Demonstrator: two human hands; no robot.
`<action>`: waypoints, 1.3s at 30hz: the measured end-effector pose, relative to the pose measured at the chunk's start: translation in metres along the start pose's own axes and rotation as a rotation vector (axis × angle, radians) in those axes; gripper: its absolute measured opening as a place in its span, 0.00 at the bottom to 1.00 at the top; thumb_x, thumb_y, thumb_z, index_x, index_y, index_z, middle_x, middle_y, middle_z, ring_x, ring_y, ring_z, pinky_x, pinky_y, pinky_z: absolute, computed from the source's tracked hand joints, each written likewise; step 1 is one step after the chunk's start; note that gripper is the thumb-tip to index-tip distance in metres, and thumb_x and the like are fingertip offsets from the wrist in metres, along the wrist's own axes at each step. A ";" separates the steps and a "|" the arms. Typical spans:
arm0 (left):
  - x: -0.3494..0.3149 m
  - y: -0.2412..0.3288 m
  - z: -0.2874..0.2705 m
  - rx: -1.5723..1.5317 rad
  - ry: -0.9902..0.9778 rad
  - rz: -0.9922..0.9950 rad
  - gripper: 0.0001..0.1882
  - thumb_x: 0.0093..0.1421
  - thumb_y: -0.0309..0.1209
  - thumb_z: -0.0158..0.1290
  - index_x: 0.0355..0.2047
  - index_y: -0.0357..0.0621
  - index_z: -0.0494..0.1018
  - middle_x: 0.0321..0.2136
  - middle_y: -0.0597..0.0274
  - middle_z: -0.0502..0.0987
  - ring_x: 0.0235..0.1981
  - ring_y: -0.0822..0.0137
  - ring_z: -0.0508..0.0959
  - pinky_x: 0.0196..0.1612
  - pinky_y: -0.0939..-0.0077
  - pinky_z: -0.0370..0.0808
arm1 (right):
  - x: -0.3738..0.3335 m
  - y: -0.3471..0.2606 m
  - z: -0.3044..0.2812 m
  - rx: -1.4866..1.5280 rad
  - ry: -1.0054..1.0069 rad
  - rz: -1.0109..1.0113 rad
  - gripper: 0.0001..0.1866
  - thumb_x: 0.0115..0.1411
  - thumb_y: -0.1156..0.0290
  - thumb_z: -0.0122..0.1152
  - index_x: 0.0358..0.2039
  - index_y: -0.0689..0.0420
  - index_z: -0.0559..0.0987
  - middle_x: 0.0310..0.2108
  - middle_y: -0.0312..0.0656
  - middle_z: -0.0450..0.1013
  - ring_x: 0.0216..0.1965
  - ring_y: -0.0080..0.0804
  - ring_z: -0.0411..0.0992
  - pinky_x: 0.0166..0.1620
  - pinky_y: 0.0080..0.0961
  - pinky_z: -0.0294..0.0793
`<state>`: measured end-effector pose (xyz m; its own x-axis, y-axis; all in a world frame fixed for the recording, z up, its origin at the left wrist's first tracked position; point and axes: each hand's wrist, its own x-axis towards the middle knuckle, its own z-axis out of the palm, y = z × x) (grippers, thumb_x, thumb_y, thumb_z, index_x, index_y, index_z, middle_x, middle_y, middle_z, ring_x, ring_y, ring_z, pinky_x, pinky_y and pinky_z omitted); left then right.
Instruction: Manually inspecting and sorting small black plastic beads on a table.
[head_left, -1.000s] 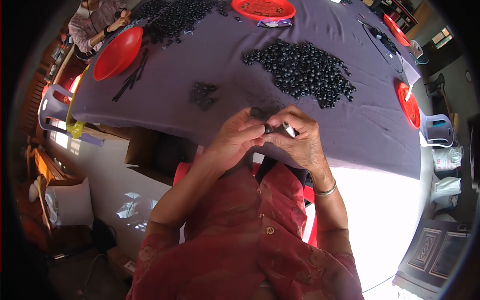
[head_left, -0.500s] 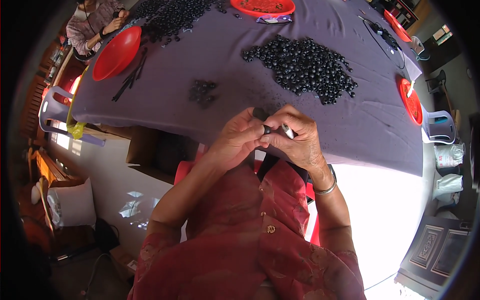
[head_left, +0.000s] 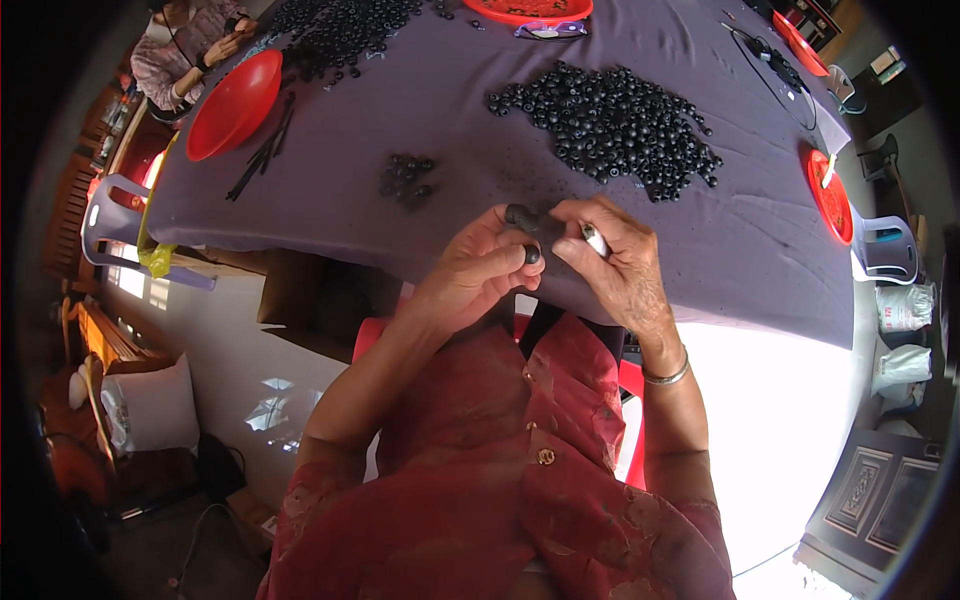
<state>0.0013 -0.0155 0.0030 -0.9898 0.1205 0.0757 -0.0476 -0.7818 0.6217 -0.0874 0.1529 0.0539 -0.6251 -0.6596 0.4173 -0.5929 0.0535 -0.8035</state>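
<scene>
My left hand point(head_left: 480, 268) pinches a small round black bead point(head_left: 532, 255) between thumb and fingers, just above the near edge of the purple-covered table point(head_left: 440, 110). My right hand point(head_left: 615, 262) is beside it, fingers closed on a thin silvery tool point(head_left: 594, 239) and touching a dark piece point(head_left: 524, 216) between the two hands. A large heap of black beads point(head_left: 610, 128) lies on the cloth beyond my right hand. A small cluster of beads point(head_left: 405, 178) lies beyond my left hand.
A red bowl point(head_left: 232, 103) and dark sticks point(head_left: 262, 152) lie at the left, another bead heap point(head_left: 340, 28) behind them. Another person point(head_left: 190, 50) sits at the far left corner. Red dishes point(head_left: 830, 195) point(head_left: 528, 10) lie right and far; plastic chairs point(head_left: 882, 250) point(head_left: 115, 225) flank the table.
My two hands have drawn slightly apart, and the bead in my left fingers now shows clear of my right hand. Little else has shifted.
</scene>
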 end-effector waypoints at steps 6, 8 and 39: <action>0.000 0.004 0.002 0.025 0.053 0.092 0.14 0.60 0.25 0.52 0.45 0.46 0.62 0.33 0.65 0.72 0.36 0.72 0.73 0.39 0.76 0.72 | -0.005 -0.005 0.005 -0.001 0.013 -0.082 0.13 0.57 0.66 0.60 0.39 0.60 0.76 0.24 0.39 0.69 0.26 0.28 0.69 0.31 0.24 0.69; 0.000 0.006 0.006 0.044 0.079 0.111 0.15 0.60 0.27 0.53 0.45 0.45 0.63 0.32 0.68 0.71 0.36 0.74 0.73 0.37 0.79 0.70 | -0.004 -0.010 0.006 -0.228 -0.064 -0.162 0.13 0.52 0.66 0.65 0.37 0.57 0.78 0.24 0.39 0.70 0.24 0.38 0.71 0.25 0.31 0.71; -0.001 0.000 0.007 0.071 -0.007 0.026 0.20 0.55 0.20 0.53 0.48 0.44 0.62 0.29 0.61 0.74 0.30 0.68 0.74 0.34 0.74 0.72 | -0.001 0.023 0.001 0.036 0.018 0.112 0.11 0.60 0.70 0.59 0.39 0.64 0.78 0.29 0.37 0.75 0.29 0.19 0.69 0.34 0.19 0.71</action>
<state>0.0031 -0.0112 0.0086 -0.9896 0.1053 0.0975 -0.0124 -0.7394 0.6731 -0.1005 0.1540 0.0348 -0.6953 -0.6376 0.3316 -0.5008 0.0989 -0.8599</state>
